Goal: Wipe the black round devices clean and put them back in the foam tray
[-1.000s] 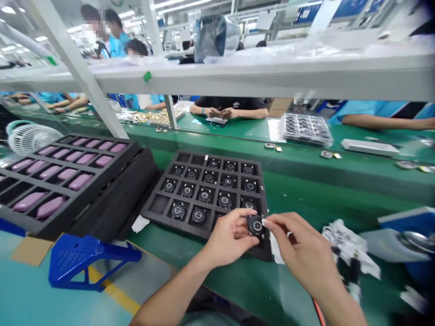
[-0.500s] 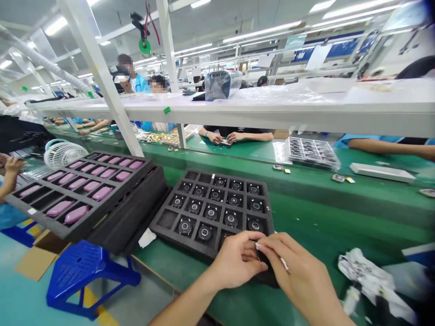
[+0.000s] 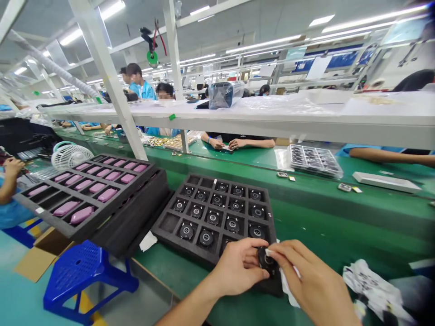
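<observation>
Between the fingers of my left hand [image 3: 236, 265] is a round black watch case [image 3: 266, 261], its back turned up toward me. My right hand [image 3: 307, 276] pinches a white wipe [image 3: 291, 286] and presses a bit of it on the watch case; part of the wipe hangs below my fingers. Both hands are over the near right corner of a black foam tray [image 3: 200, 250]. Similar watch cases, such as one watch case [image 3: 206, 237], lie back up in its compartments. My hands hide the compartments at that corner.
To the left, stacked foam trays [image 3: 131, 213] hold pink cases [image 3: 83, 214]. A blue stool [image 3: 83, 267] stands below. Crumpled white wrapping [image 3: 372, 283] lies at right. A clear compartment box [image 3: 314, 160] sits across the bench, near a co-worker's hands [image 3: 234, 144].
The watch case has tilted into view in my left hand, showing its back. More of the wipe now hangs under my right hand. The whole view has shifted slightly.
</observation>
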Available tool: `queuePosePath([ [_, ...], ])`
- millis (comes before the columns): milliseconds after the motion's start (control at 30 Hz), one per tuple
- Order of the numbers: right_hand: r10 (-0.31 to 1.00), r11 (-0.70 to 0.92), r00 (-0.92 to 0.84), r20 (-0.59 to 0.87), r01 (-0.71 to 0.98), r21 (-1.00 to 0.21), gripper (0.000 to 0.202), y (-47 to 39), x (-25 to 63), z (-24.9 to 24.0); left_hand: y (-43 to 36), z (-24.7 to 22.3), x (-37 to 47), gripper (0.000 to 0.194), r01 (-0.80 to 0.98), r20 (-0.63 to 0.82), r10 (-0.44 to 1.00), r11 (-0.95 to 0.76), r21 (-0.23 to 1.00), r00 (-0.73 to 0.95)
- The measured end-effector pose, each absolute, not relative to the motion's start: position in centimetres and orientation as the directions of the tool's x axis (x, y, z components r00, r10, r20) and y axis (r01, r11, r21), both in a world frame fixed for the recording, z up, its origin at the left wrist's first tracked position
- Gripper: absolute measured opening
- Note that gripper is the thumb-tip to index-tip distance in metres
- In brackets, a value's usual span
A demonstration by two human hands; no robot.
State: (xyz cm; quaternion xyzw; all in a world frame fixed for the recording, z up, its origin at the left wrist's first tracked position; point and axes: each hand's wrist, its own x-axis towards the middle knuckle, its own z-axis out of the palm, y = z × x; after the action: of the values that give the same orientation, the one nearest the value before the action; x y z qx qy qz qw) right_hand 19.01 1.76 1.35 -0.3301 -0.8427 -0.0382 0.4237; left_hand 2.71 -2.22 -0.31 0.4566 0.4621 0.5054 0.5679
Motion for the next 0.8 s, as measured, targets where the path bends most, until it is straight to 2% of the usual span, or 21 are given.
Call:
queuePosePath([
  [233, 0.502, 0.796, -0.465, 0.729, 0.578, -0.179, 0.036, 2.04, 18.88, 0.94, -2.31, -0.32, 2.67, 0.056, -0.142, -0.028, 0.997, 0.037, 0.989, 0.066],
  [367, 0.539, 0.758, -0.415, 0.733, 0.618, -0.207, 0.033, 2.12, 19.28, 0.65, -2.30, -0.39, 2.76, 0.064, -0.154, -0.059, 0.996, 0.069, 0.986, 0.068],
  [533, 0.491, 0.805, -0.467, 0.735, 0.565, -0.179, 0.034, 1.73, 18.49, 1.08, -2.26, -0.10, 2.72, 0.053, -0.133, -0.023, 0.998, 0.032, 0.991, 0.066],
  [700, 0.518, 0.777, -0.410, 0.751, 0.593, -0.212, 0.029, 1.89, 19.24, 1.11, -2.37, -0.20, 2.72, 0.062, -0.161, -0.044, 0.997, 0.055, 0.985, 0.067],
  [800, 0.523, 0.775, -0.414, 0.745, 0.594, -0.214, 0.028, 1.80, 19.06, 1.10, -2.31, -0.24, 2.60, 0.059, -0.127, -0.034, 0.997, 0.044, 0.991, 0.076],
])
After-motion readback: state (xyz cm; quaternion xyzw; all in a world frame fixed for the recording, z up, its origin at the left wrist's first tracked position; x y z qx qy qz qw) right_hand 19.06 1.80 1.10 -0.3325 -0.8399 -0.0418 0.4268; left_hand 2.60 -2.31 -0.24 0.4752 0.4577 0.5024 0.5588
